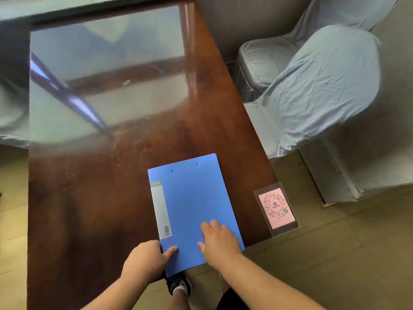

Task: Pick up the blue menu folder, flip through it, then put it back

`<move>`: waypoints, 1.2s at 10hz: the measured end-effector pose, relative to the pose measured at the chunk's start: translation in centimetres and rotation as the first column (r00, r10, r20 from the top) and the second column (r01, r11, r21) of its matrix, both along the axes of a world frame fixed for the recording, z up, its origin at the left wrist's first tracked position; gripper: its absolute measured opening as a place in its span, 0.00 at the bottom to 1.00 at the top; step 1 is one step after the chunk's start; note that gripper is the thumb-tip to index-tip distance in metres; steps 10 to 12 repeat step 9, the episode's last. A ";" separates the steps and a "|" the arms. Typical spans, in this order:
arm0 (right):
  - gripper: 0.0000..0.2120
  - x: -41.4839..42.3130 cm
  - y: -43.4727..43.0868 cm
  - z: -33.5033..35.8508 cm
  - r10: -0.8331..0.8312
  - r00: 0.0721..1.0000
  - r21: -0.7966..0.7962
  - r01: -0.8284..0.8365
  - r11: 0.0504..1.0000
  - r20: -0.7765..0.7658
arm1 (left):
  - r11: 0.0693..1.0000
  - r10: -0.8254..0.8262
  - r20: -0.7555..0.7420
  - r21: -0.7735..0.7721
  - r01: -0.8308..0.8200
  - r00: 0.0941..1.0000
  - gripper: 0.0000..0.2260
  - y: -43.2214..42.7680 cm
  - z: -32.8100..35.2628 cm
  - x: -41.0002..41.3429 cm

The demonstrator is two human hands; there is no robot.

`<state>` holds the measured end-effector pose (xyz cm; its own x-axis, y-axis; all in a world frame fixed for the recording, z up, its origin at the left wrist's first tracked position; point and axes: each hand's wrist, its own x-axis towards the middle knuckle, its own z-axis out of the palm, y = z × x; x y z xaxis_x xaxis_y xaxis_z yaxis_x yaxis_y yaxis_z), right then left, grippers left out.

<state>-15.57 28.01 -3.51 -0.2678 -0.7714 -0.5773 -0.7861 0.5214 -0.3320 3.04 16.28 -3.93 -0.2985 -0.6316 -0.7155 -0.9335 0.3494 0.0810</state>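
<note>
The blue menu folder [192, 204] lies closed on the dark wooden table [107, 186], its near end sticking out past the table's front edge. A grey label strip runs along its left side. My left hand [145, 260] grips the folder's near left corner, thumb on top and fingers underneath. My right hand [218, 240] rests flat on the cover near the lower right, fingers spread.
A pink QR-code card in a clear sleeve [277, 209] sits at the table's right front corner. Two cloth-covered chairs [317, 90] stand to the right of the table. My shoe [178, 285] shows on the floor below the folder.
</note>
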 end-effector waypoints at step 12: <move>0.13 -8.4 2.9 -0.3 -0.024 0.998 0.003 0.025 1.000 -0.053 | 0.996 -0.040 -0.108 -0.080 0.032 0.993 0.23 1.2 1.2 -8.2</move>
